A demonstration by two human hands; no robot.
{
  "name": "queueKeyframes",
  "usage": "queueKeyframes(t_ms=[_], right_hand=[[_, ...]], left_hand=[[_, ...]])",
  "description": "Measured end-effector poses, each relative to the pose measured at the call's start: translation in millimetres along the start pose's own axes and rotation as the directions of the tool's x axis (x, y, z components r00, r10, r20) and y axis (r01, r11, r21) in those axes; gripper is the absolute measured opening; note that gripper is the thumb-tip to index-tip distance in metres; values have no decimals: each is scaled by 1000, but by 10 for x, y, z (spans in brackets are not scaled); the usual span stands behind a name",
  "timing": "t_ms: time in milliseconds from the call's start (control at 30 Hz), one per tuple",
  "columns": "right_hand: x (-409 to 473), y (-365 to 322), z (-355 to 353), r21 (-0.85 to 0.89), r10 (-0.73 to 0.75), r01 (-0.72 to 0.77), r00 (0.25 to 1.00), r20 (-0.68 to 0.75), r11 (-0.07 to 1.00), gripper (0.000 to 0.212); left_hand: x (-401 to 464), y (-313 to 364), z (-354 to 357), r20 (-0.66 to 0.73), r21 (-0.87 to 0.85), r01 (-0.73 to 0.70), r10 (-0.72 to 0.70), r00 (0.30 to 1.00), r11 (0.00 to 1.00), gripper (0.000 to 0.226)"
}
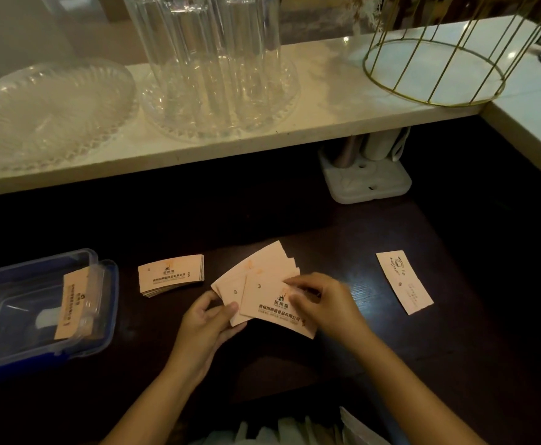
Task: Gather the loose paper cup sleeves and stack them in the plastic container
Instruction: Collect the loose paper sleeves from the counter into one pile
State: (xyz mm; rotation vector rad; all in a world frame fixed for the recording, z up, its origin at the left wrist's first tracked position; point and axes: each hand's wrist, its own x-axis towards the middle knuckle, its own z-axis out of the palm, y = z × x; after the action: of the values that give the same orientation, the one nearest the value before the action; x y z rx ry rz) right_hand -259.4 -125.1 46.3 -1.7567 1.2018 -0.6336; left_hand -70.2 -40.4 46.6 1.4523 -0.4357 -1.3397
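Together, both hands (211, 319) on fanned sleeves (262, 284)

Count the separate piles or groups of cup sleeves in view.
4: a fan held in both hands, a stack on the dark table, a single sleeve at right, some in the plastic container.

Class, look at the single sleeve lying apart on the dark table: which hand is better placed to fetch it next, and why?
Probably the right hand. The lone sleeve lies on its side, while the left hand grips the fanned sleeves from the far side.
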Motion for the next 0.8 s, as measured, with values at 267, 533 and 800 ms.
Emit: queueKeyframes(t_ms=[267,533,800], right_hand=[[3,60,18,-323,-199,137,966,-168,937,42],[-117,1126,-814,-590,367,-569,822,-436,573,64],[-297,1259,-657,-658,82,-314,930,-359,685,20]], left_hand=[[17,-76,102,-43,91,-6,10,999,996,23],[46,-80,-84,-159,42,-1,8,987,999,18],[45,-125,-81,-156,22,19,-16,988,1000,16]])
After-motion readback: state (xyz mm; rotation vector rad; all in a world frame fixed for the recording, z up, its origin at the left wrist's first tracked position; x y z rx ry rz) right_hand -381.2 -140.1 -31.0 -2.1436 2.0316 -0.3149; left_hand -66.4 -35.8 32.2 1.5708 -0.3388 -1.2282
